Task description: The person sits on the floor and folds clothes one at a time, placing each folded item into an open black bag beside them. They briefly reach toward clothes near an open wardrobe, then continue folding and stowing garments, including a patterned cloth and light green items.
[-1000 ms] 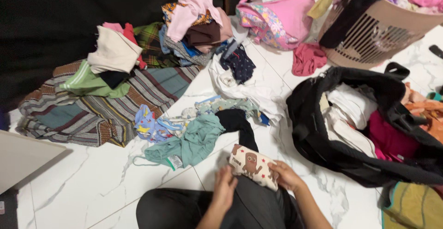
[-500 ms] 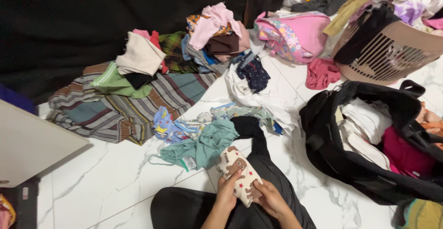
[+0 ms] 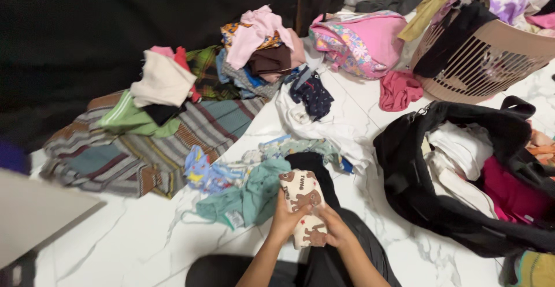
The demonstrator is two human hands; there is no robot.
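Both my hands, L [image 3: 285,220] & R [image 3: 335,232], fingers gripping folded cream bear-print cloth [image 3: 303,206] over lap, long axis pointing away, L slightly ahead.

Two hands, left [image 3: 284,220] and right [image 3: 335,232], on one folded cream garment [image 3: 303,206] with brown figures. One slatted laundry basket [image 3: 491,61]; just below it, one open black bag [image 3: 462,171]; left of the basket, one pink backpack [image 3: 361,41] and one striped blanket [image 3: 150,148].

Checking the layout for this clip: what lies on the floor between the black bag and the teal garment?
In the head view, the person's black-clad leg and the folded cream printed cloth, held in both hands, then bare white floor.
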